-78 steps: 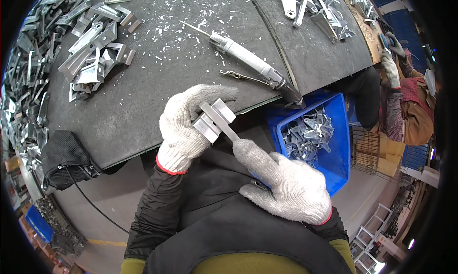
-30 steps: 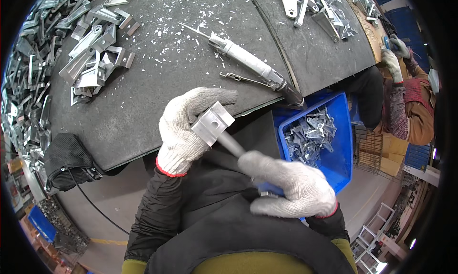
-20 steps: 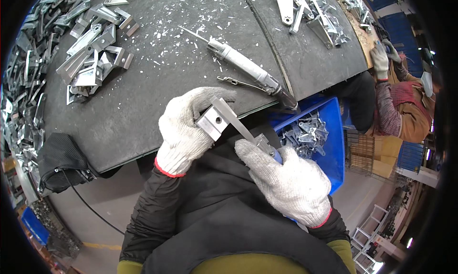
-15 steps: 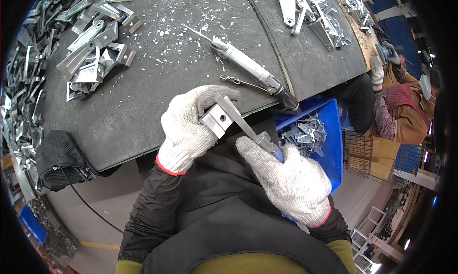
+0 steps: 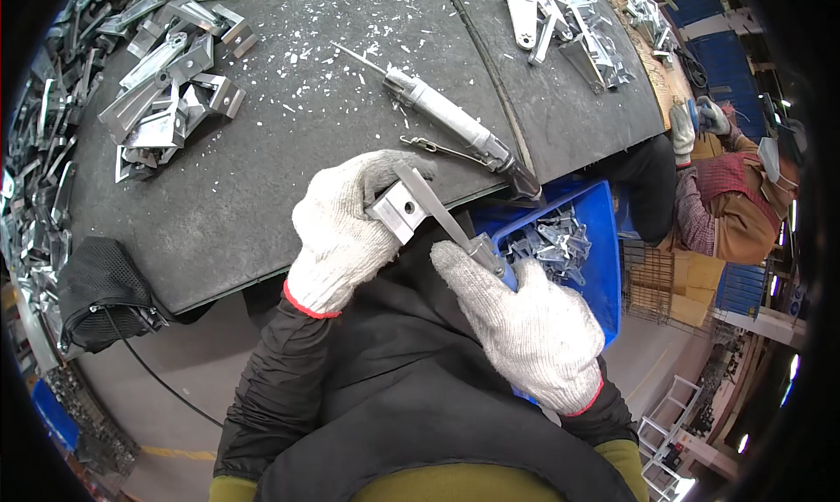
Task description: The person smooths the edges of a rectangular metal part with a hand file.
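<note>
My left hand [image 5: 341, 222], in a white knit glove with a red cuff, grips a silver metal bracket [image 5: 398, 212] with a hole in its face. In my gloved right hand [image 5: 534, 327] is a flat file [image 5: 437, 212] by its blue handle. The file's grey blade lies against the bracket's right edge, its tip near my left fingers. Part of the bracket is hidden by my left glove. Beyond my hands, a pneumatic tool [image 5: 446, 117] with a thin pointed bit lies on the dark bench top [image 5: 289, 178].
Loose brackets [image 5: 175, 91] heap up at the left, and more [image 5: 573, 34] lie at the far right. A blue bin [image 5: 604, 266] of metal parts stands right of my lap. A black mesh bag [image 5: 109, 292] hangs at the bench's left corner. Another person [image 5: 726, 187] works at the right.
The file's blade reaches slightly farther up along the bracket's edge. Both hands keep their hold. The whole view has shifted a little.
</note>
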Demonstrator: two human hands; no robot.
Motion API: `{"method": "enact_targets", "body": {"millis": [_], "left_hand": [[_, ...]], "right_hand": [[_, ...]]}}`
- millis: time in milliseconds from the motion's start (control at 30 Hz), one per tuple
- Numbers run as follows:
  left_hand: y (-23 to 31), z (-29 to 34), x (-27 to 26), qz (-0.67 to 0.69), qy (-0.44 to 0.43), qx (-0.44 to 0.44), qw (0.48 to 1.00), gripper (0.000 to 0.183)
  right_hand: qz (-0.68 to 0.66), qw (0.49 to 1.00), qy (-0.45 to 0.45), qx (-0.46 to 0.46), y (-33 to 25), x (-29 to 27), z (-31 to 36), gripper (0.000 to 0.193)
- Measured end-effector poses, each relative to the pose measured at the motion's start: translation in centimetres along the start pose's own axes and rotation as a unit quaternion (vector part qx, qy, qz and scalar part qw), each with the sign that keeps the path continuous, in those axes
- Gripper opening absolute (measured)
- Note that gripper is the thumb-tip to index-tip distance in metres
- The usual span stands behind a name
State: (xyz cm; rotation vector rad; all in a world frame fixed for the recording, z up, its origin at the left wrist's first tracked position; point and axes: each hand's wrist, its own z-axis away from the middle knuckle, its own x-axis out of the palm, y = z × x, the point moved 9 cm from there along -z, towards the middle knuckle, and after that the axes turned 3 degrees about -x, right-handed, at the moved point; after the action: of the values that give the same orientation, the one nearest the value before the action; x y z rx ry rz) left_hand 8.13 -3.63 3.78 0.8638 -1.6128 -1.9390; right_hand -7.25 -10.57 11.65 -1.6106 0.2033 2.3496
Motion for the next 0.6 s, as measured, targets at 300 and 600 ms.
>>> {"method": "enact_targets", "body": {"millis": [300,600], "left_hand": [[-0.4,-0.1,0.3,0.026,-0.015,-0.043,0.999,0.025],[0.0,-0.1,0.4,-0.022,-0.018,-0.015,0.999,0.025]], "right_hand": [[0.005,1.0,0.022,-0.009,-0.1,-0.1,0.2,0.054],[0.001,1.0,0.021,-0.002,0.1,-0.3,0.3,0.052]]}}
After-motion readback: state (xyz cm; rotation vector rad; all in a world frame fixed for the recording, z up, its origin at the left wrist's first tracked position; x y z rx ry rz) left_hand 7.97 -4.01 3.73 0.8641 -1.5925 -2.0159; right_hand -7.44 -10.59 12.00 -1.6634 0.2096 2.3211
